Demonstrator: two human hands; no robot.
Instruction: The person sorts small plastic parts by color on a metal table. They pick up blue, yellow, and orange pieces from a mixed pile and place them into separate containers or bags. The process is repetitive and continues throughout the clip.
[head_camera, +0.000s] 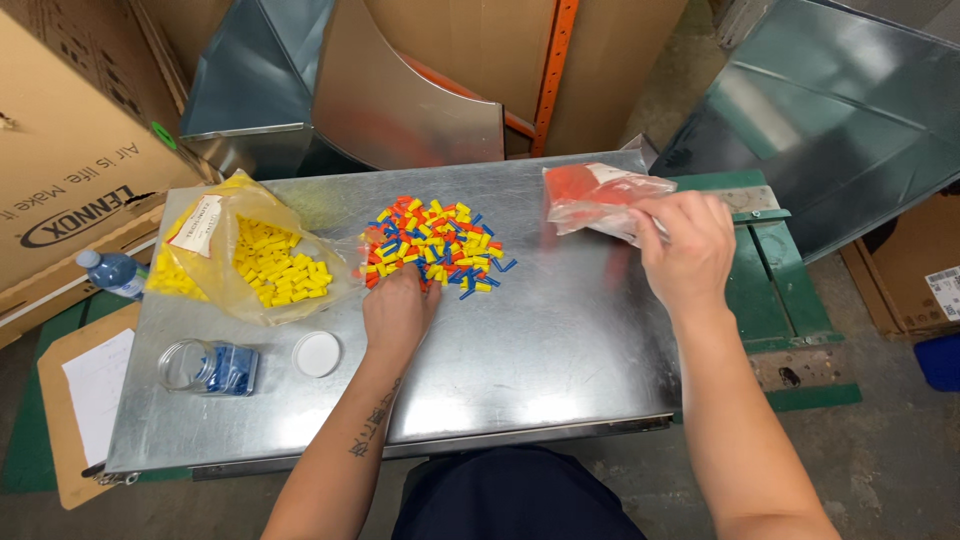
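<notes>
Sorting small plastic connectors on a sheet-metal worktop (560, 350). Far left, open jar (210, 367) on its side with blue pieces, white lid (317, 354) beside; could roll and spill. Clear bag (240, 255) of yellow pieces gaping toward the pile; mixing risk. Left hand (397, 310) palm down, fingers together, pressed at near edge of mixed red-yellow-blue pile (435, 245); careless sweep could scatter pieces. Right hand (685, 245) pinching clear bag of red pieces (600, 198), blurred; tilt could dump it.
</notes>
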